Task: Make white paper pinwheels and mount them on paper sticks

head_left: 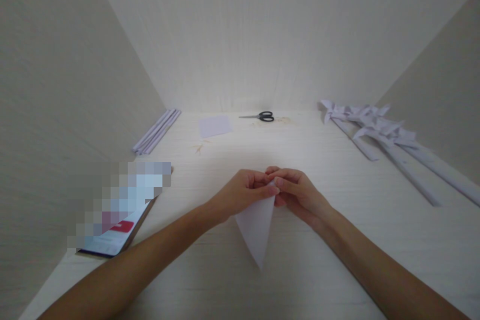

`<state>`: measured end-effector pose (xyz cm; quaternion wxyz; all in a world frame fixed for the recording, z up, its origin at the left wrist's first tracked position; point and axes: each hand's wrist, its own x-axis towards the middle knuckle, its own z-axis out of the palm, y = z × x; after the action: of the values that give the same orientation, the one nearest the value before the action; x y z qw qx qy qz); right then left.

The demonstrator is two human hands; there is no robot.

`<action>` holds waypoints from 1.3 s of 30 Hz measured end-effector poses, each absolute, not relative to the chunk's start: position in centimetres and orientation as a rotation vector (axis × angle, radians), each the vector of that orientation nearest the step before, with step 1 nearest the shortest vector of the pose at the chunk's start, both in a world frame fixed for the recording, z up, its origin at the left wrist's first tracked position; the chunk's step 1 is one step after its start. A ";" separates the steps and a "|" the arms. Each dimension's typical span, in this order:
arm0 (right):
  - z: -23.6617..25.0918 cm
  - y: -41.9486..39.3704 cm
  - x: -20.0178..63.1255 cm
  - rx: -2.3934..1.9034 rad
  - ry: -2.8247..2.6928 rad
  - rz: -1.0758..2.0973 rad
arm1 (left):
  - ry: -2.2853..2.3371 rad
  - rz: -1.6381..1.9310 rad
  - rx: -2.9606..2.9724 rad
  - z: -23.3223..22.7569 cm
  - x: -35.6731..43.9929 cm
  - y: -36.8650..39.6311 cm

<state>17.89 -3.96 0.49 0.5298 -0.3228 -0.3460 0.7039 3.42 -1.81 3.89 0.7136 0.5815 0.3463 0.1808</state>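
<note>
A white piece of paper [258, 232], folded to a triangle with its point toward me, is held up at the middle of the table. My left hand [252, 189] pinches its upper edge between thumb and fingers. My right hand [294, 187] is closed on the paper's upper right corner, its fingertips touching those of the left. The fingers hide the top of the paper, so the exact fold there cannot be made out.
Black-handled scissors [265, 116] lie at the back beside a stack of square paper [215, 126]. Several rolled paper sticks [157, 131] are at back left. Paper pinwheels [386, 127] on sticks lie right. A phone [116, 240] leans at left. Walls enclose three sides.
</note>
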 end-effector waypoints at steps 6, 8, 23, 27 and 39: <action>0.7 -4.0 18.2 -0.800 -0.811 1.621 | 0.782 0.388 1.318 3.5 3.3 -1.8; 0.7 -4.0 18.1 -0.808 -0.806 1.619 | 0.802 0.392 1.351 3.4 3.3 -1.9; 1.3 -4.4 17.9 -0.777 -0.842 1.660 | 0.819 0.427 1.371 4.2 3.3 -2.3; 1.4 -4.4 17.9 -0.757 -0.855 1.648 | 0.803 0.404 1.342 4.1 3.3 -2.3; 1.6 -4.5 17.7 -0.756 -0.836 1.635 | 0.826 0.389 1.386 4.4 3.4 -2.6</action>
<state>17.75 -4.50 1.57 0.5462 -0.3189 -0.3528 0.6896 3.41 -2.57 4.43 0.6753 0.6160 0.3670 0.1727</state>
